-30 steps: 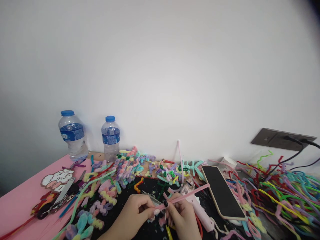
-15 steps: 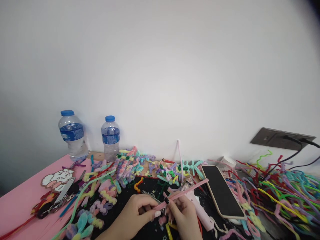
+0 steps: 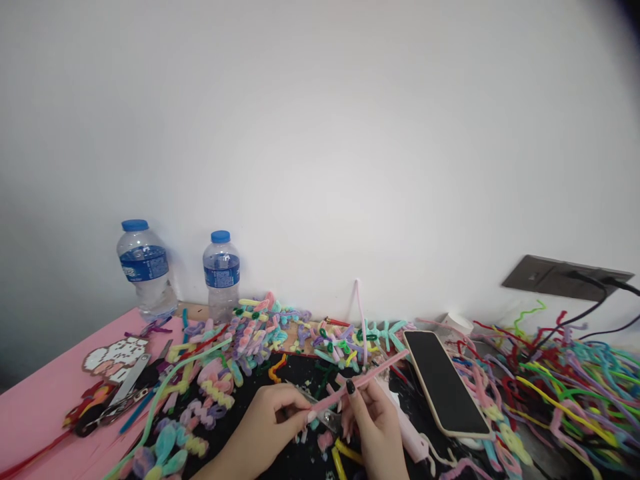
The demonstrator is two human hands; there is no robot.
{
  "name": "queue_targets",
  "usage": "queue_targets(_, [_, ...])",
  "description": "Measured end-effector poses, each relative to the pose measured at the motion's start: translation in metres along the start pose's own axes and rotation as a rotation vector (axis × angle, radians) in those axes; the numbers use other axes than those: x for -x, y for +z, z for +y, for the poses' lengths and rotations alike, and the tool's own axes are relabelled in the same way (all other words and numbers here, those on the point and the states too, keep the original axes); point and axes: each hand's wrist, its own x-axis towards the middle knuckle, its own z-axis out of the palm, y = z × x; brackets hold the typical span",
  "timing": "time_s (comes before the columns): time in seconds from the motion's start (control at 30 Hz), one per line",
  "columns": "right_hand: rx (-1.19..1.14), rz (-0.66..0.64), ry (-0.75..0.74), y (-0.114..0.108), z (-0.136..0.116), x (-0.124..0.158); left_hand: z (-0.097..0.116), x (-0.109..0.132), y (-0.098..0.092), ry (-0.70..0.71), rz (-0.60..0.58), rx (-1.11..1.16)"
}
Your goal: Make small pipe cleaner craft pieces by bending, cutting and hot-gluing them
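The pipe cleaner [image 3: 373, 378] is plain pale pink. The right hand [image 3: 375, 423] wears black nail polish; the left hand [image 3: 270, 420] shows a whitish nail. Under them is a black mat [image 3: 295, 373], beside a pink sheet [image 3: 35, 407] bearing a white-and-pink pixel-patterned sticker [image 3: 114, 353]. The larger water bottle [image 3: 145, 267] and the smaller water bottle [image 3: 221, 273] are clear with blue caps and labels. The phone [image 3: 443, 383] has a black screen and cream case. The loose heap [image 3: 575, 387] mixes red, yellow, green, turquoise and purple; the twisted pieces [image 3: 255, 333] are pastel. The socket plate [image 3: 550, 277] is dark grey-brown.

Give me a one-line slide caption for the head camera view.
Left hand and right hand pinch a pink pipe cleaner amid heaps of colourful pipe cleaners, smartphone alongside.
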Motion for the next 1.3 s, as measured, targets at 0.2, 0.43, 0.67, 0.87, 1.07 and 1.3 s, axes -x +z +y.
queue_targets(0.2, [-0.052, 0.04, 0.008, 0.0, 0.0, -0.001, 0.002, 0.002, 0.0, -0.015, 0.025, 0.009])
queue_targets(0.43, [-0.041, 0.036, 0.001, -0.001, 0.004, 0.0, 0.003, 0.002, -0.003, -0.014, 0.051, 0.06])
queue_targets(0.67, [0.059, -0.001, -0.024, -0.002, 0.001, 0.003, -0.005, 0.0, -0.002, -0.041, 0.077, 0.109])
queue_targets(0.87, [0.217, 0.029, -0.052, 0.001, -0.011, 0.008, -0.005, 0.0, -0.002, -0.068, 0.053, 0.241])
queue_targets(1.07, [0.219, 0.029, -0.096, 0.005, -0.013, 0.01, -0.008, -0.002, 0.001, -0.075, 0.004, 0.313])
queue_targets(1.3, [0.333, -0.054, -0.191, 0.002, -0.01, 0.008, -0.009, 0.001, 0.006, -0.044, -0.086, 0.292])
